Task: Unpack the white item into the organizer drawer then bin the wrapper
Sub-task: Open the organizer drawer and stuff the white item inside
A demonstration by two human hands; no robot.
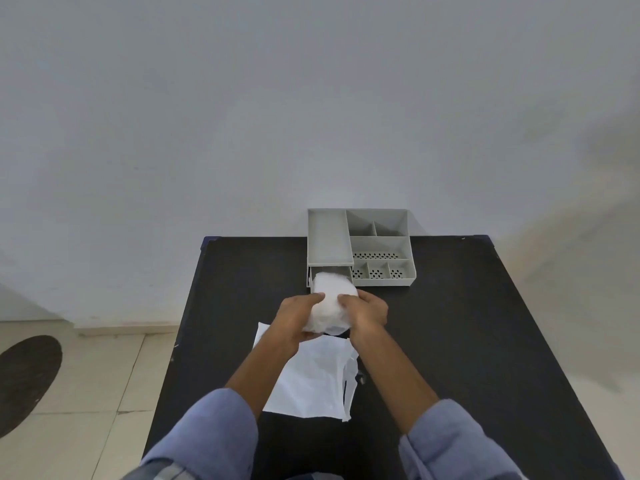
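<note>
Just below the frame's centre, a soft, rounded white bundle (331, 304) is gripped from both sides: the left hand (297, 318) cups its left flank with the thumb on top, and the right hand (369, 311) curls its fingers over the right flank. The bundle's long axis runs up the frame, its far end pointing into the open grey plastic drawer (313, 277) at the lower left of the grey compartmented desk organizer (377, 249); whether it touches the drawer I cannot tell. A flat, torn white plastic wrapper (311, 379) lies on the black tabletop (467, 323) under the forearms. The organizer stands at the table's far edge against the pale wall (242, 116). Bare tabletop lies open right of the hands; the left edge is nearer.
</note>
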